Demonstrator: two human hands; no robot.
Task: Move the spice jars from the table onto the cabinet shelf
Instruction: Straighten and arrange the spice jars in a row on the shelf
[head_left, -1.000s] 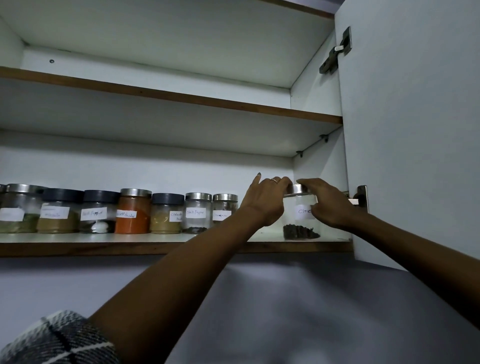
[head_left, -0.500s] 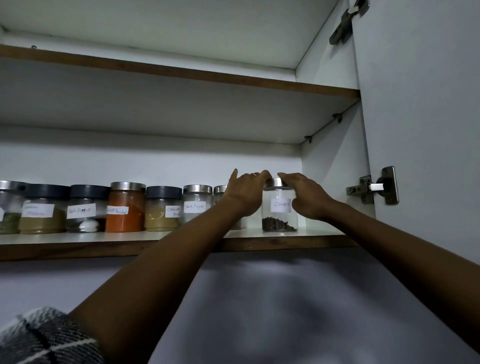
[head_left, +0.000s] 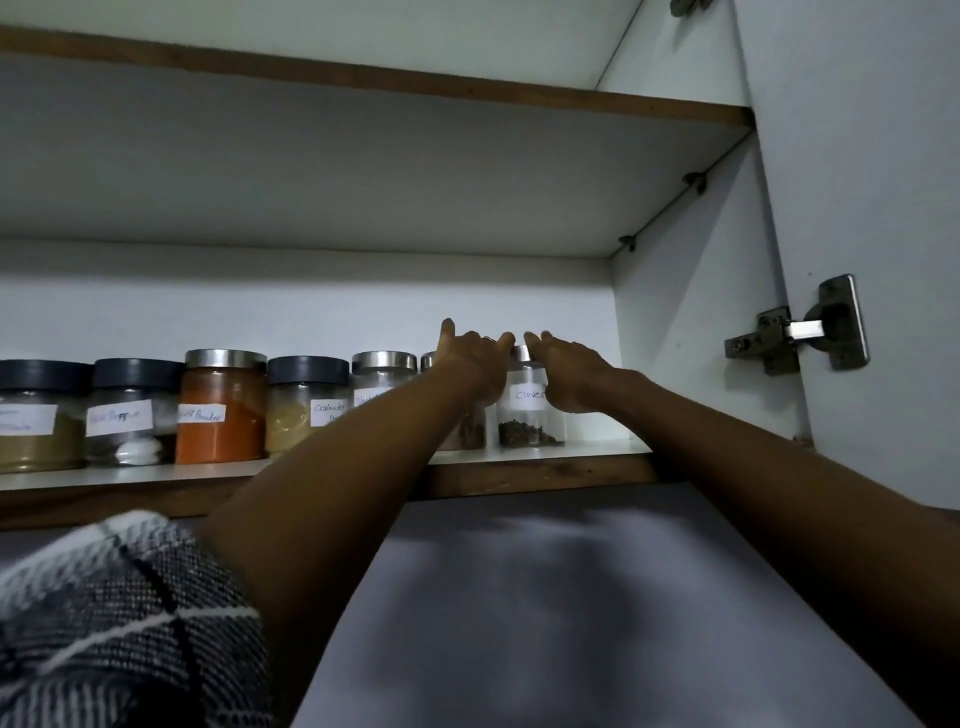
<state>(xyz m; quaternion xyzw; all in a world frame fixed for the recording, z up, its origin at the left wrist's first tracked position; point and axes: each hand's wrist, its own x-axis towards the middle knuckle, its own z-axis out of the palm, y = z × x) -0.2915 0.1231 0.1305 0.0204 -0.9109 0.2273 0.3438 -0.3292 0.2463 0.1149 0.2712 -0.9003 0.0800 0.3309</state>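
The cloves jar (head_left: 529, 410) is held between the left hand (head_left: 475, 364) and right hand (head_left: 569, 376), fingers curled round its lid, standing on the cabinet shelf (head_left: 545, 460). Placement is judged nearly done; release is called for next.

Dim, bluish light; the sleeve (head_left: 119, 618) is softly blurred, and straight cabinet edges bow toward the corners.
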